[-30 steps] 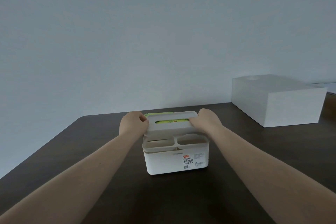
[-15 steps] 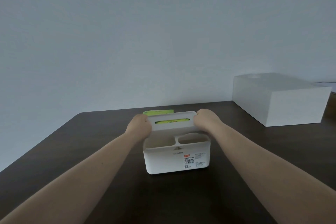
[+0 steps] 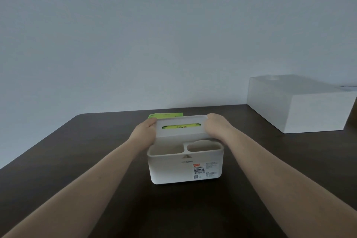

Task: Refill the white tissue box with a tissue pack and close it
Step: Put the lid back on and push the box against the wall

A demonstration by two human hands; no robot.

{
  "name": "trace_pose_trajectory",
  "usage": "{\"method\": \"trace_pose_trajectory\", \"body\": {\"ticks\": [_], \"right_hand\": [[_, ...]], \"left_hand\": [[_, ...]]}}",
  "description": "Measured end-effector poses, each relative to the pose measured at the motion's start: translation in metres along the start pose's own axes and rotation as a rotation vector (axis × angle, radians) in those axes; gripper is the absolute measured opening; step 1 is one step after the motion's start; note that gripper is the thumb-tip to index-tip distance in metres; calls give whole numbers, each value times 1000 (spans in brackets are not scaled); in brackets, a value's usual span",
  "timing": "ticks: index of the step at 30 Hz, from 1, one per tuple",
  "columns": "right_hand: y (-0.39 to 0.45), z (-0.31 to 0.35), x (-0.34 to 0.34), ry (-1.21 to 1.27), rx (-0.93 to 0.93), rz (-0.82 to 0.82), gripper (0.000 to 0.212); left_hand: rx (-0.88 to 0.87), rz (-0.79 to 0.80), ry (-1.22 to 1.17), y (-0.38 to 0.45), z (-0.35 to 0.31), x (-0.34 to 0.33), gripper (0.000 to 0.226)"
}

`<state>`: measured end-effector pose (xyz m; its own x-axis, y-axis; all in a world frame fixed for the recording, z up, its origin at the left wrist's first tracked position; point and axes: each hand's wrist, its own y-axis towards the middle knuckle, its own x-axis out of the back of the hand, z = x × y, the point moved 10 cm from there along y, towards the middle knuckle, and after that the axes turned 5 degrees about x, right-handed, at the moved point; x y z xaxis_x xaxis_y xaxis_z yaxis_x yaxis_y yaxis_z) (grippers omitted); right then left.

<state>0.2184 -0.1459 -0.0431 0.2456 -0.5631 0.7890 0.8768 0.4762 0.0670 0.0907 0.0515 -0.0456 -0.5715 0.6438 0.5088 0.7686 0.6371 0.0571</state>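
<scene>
A white tissue box (image 3: 170, 172) with two front compartments and a label stands on the dark table in front of me. Its white lid (image 3: 181, 132), with a long slot, is tilted up at the back of the box. My left hand (image 3: 144, 133) grips the lid's left end and my right hand (image 3: 216, 127) grips its right end. A green tissue pack (image 3: 179, 126) shows through the slot, and a green pack edge (image 3: 166, 115) sticks out behind the lid. How deep the pack sits inside the box is hidden.
A large white rectangular box (image 3: 301, 106) lies at the back right of the dark wooden table (image 3: 77, 160). A plain pale wall rises behind the table's far edge.
Both hands have kept hold of the lid's ends and the lid has tipped slightly more upright. The green pack edge behind it now shows more.
</scene>
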Motion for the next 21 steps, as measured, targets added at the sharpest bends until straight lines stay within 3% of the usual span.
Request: {"method": "trace_pose_trajectory", "body": {"ticks": [3, 6, 10, 16, 21], "right_hand": [[-2, -2, 3, 12, 9, -30, 21], [-7, -2, 6, 0, -8, -32, 24], [-28, -5, 6, 107, -44, -65, 48], [-65, -2, -3, 131, 25, -63, 60], [-72, 5, -9, 114, 86, -52, 64]], "left_hand": [[-23, 15, 39, -3, -3, 0, 35], [-29, -10, 179, -7, -7, 3, 33], [34, -47, 338, -16, -8, 6, 38], [146, -25, 180, -45, 6, -4, 58], [93, -57, 231, -59, 4, -6, 58]]}}
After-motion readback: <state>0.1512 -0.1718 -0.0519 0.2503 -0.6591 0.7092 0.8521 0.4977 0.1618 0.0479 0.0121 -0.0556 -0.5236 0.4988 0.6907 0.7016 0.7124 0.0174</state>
